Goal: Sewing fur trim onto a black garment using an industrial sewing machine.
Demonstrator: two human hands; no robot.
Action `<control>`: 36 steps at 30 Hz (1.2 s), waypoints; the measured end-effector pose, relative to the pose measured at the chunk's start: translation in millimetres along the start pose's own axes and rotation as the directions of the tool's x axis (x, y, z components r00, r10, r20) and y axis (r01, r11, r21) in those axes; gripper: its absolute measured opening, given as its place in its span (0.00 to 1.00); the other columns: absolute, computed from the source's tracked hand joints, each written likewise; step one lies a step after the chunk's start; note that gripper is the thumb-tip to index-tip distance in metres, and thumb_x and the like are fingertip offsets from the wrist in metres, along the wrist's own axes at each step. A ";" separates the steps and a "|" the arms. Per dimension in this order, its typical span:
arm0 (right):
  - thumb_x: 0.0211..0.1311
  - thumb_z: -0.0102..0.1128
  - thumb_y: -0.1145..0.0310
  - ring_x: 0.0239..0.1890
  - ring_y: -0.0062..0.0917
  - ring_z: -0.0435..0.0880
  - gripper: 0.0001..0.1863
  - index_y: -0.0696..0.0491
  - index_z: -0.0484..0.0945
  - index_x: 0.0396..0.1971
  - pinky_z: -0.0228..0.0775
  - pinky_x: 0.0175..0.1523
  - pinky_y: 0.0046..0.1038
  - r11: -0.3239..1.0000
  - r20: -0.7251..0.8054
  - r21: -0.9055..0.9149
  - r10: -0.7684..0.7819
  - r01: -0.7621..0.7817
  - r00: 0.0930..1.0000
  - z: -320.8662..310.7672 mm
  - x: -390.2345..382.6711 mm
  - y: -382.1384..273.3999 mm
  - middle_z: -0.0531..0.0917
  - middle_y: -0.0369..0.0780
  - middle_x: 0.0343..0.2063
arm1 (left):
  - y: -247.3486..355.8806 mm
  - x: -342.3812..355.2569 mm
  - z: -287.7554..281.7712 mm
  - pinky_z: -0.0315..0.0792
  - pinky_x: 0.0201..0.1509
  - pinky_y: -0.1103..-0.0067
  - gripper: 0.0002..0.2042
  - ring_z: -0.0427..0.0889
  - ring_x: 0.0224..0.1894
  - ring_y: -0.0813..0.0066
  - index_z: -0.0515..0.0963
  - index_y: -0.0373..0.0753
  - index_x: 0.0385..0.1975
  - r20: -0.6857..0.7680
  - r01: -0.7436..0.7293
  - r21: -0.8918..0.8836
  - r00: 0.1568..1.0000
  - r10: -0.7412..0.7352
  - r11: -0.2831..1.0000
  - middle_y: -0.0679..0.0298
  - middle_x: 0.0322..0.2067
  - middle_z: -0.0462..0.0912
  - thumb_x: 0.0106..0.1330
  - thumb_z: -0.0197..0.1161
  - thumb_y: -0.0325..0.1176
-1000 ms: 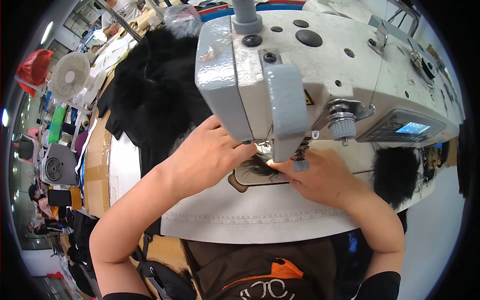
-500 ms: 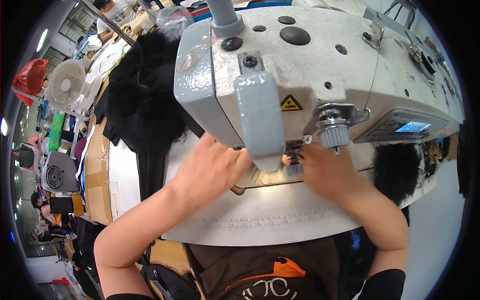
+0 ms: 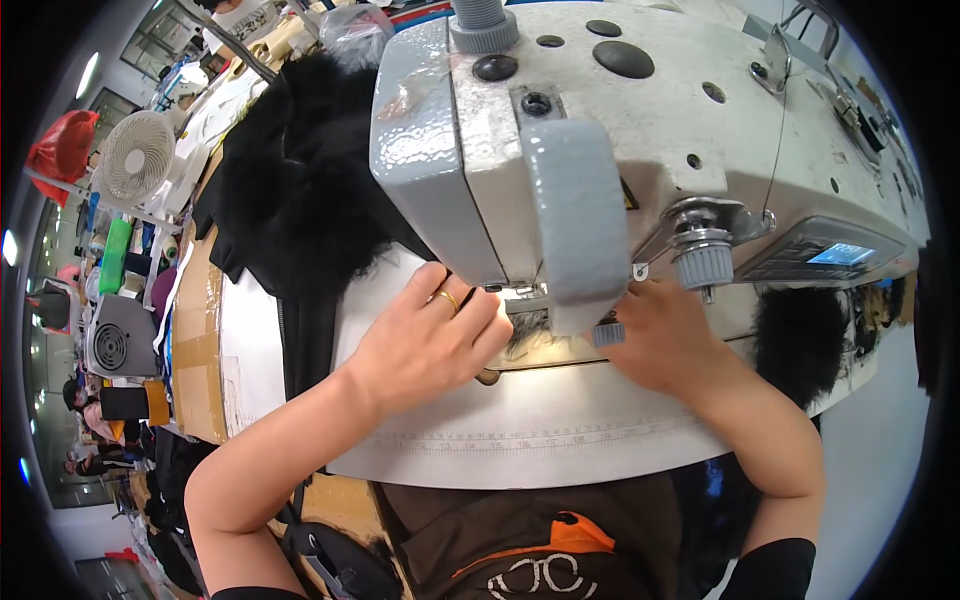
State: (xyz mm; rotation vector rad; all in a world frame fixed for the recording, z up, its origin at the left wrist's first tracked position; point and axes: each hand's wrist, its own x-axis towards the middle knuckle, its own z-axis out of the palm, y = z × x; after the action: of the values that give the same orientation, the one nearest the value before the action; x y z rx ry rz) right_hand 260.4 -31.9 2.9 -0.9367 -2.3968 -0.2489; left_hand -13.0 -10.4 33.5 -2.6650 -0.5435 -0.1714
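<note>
Partway in, we'd judge: the wispy dark fur piece lies under the grey-and-white metal sewing machine, but how much remains we can't see. Our hands are apart, flanking it: left hand palm-down, fingers curled; right hand, fingertips lost behind the machine. Either one's grip, we can't tell.

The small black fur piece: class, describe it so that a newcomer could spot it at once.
Find the big grey-and-white sewing machine and the lit screen on its right. Just below that screen, right of the right hand, lies the shaggy black fur piece. Unlike the larger black fur heap on the left, it is small and compact.
</note>
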 end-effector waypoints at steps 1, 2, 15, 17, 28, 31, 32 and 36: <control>0.53 0.65 0.72 0.30 0.23 0.82 0.07 0.51 0.77 0.19 0.74 0.27 0.30 1.000 0.001 0.001 0.000 0.000 1.000 0.9 0.9 -0.1 0.76 0.35 0.31 | 3.0 0.1 -1.2 0.70 0.55 0.69 0.08 0.79 0.42 0.67 0.76 0.40 0.35 0.000 0.001 -0.001 1.000 -0.001 1.000 0.64 0.34 0.76 0.56 0.62 0.32; 0.54 0.65 0.72 0.30 0.23 0.82 0.07 0.51 0.78 0.19 0.73 0.27 0.30 1.000 -0.012 0.019 -0.018 0.018 1.000 1.6 1.8 -0.3 0.75 0.34 0.31 | 6.4 0.1 -2.5 0.70 0.55 0.68 0.09 0.79 0.42 0.66 0.75 0.39 0.35 0.035 0.013 0.019 0.999 -0.014 1.000 0.62 0.34 0.77 0.57 0.61 0.32; 0.53 0.64 0.70 0.32 0.27 0.85 0.03 0.51 0.79 0.25 0.76 0.30 0.33 0.995 0.148 0.017 0.095 -0.099 0.984 -16.5 3.4 -0.8 0.77 0.36 0.35 | 20.6 7.3 -0.7 0.70 0.60 0.64 0.07 0.79 0.34 0.67 0.74 0.37 0.35 0.143 0.064 0.063 0.987 -0.073 0.996 0.63 0.27 0.75 0.58 0.61 0.29; 0.53 0.64 0.69 0.34 0.29 0.85 0.03 0.51 0.80 0.26 0.76 0.32 0.33 0.995 0.137 -0.070 0.080 -0.071 0.987 -17.7 2.8 4.7 0.78 0.36 0.35 | 19.5 12.4 1.9 0.70 0.60 0.65 0.06 0.78 0.32 0.68 0.74 0.39 0.33 0.091 0.073 0.080 0.993 -0.081 0.994 0.65 0.25 0.73 0.58 0.61 0.28; 0.54 0.64 0.69 0.38 0.34 0.85 0.03 0.50 0.83 0.27 0.76 0.39 0.36 0.956 0.082 -0.286 0.096 -0.069 0.992 -1.3 -5.5 15.1 0.82 0.39 0.33 | 14.2 12.4 6.1 0.69 0.60 0.67 0.03 0.77 0.30 0.70 0.76 0.46 0.28 -0.026 0.115 0.026 0.993 -0.114 0.993 0.69 0.19 0.69 0.57 0.63 0.29; 0.54 0.64 0.69 0.39 0.35 0.85 0.03 0.51 0.83 0.28 0.77 0.39 0.37 0.966 0.185 -0.237 0.150 -0.104 0.971 -6.9 -3.5 14.6 0.83 0.39 0.33 | 14.2 10.7 9.1 0.68 0.61 0.67 0.03 0.78 0.31 0.68 0.76 0.46 0.28 -0.003 0.103 0.058 0.995 -0.103 0.993 0.68 0.20 0.72 0.58 0.64 0.31; 0.54 0.63 0.69 0.39 0.36 0.85 0.05 0.51 0.84 0.30 0.78 0.40 0.38 0.962 0.220 -0.245 0.175 -0.120 0.960 -11.5 -1.2 11.9 0.84 0.40 0.33 | 14.3 9.7 12.8 0.68 0.61 0.67 0.03 0.79 0.33 0.67 0.77 0.46 0.29 0.025 0.137 0.004 0.990 -0.137 0.991 0.67 0.22 0.74 0.58 0.64 0.31; 0.46 0.64 0.79 0.47 0.50 0.81 0.28 0.58 0.80 0.54 0.71 0.60 0.49 0.952 0.527 -0.270 0.270 -0.143 0.806 -12.4 -15.3 16.7 0.83 0.50 0.46 | 12.1 11.5 3.2 0.67 0.61 0.67 0.06 0.80 0.40 0.64 0.79 0.45 0.33 0.122 0.210 -0.092 0.973 -0.198 0.973 0.63 0.27 0.79 0.56 0.66 0.31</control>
State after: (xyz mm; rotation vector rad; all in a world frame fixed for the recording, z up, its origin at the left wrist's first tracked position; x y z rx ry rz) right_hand 286.1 -32.7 4.4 -1.5470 -2.7950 -0.1699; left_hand 2.5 -15.1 28.3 -2.7285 -0.8686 -0.1124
